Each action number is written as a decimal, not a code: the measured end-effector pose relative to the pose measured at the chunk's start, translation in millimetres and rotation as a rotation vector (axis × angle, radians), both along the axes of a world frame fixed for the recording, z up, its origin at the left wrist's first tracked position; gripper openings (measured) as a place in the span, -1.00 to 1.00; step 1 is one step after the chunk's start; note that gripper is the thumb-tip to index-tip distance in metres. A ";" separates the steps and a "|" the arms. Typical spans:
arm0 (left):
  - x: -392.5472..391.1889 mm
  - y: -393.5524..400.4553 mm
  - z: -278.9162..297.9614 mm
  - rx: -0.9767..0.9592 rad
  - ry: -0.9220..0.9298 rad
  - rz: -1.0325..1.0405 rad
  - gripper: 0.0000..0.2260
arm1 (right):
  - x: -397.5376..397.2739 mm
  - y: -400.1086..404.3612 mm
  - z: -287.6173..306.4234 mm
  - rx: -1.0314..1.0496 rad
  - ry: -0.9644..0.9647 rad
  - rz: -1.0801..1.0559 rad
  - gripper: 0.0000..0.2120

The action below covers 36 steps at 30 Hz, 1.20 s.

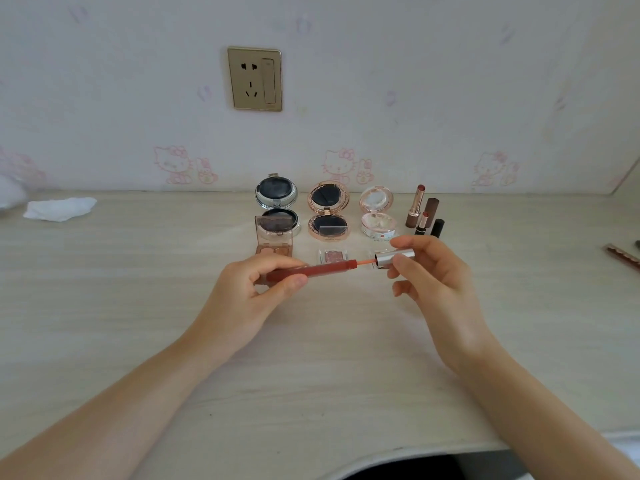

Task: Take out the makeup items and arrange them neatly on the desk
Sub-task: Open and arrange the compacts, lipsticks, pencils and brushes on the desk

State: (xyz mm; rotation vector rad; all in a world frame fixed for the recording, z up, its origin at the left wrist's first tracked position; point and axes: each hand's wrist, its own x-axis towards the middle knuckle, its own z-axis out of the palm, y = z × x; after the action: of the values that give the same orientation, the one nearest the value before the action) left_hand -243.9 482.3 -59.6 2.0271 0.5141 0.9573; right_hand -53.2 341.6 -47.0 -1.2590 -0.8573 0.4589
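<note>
Lip gloss tube (311, 270) is held level above the bench (138, 306), just in front of the laid-out rows. Left hand (256, 289) has its grip curled round the tube body; right hand (426, 268) pinches the silver cap (394, 258) w/ thumb and fingertips. Cap is pulled partly off, and a thin orange wand stem (367, 261) shows between cap and tube neck.

Step in hand, as I read it: opening the gloss so it matches the rest, which sit open or uncapped. Back row: three open round compacts (328, 213). Right of them, two uncapped lipsticks (417, 206) w/ their caps standing beside. In front: an open brown eyeshadow case (273, 240) and a small glitter pan (330, 256). Partly behind the silver cap sits a clear item, can't tell what.

Next move prob needs a straight pull so the wand clears w/o smearing, then setting tube and cap down in line w/ the lipsticks, right side, w/o knocking the standing ones over.
</note>
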 end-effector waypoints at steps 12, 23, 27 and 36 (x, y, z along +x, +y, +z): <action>11.0 -25.9 11.0 0.290 0.094 -0.037 -0.58 | 29.4 -9.2 23.2 -0.078 0.111 -0.124 -0.85; 82.0 -87.1 24.0 0.615 0.166 -0.310 -0.68 | 87.9 -23.8 48.2 -0.335 0.134 -0.124 -0.82; 111.6 -107.2 21.0 0.651 0.253 -0.333 -0.62 | 108.1 -26.9 50.2 -0.406 0.088 -0.134 -0.85; 147.4 -130.3 10.6 0.863 0.323 -0.235 -0.68 | 133.2 -19.6 38.7 -0.559 -0.129 -0.160 -0.88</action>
State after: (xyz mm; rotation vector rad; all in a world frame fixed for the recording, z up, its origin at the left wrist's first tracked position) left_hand -96.4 352.0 -49.0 2.9623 -0.0119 0.7703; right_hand 79.9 322.0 -8.3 -1.8734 -0.7506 0.5116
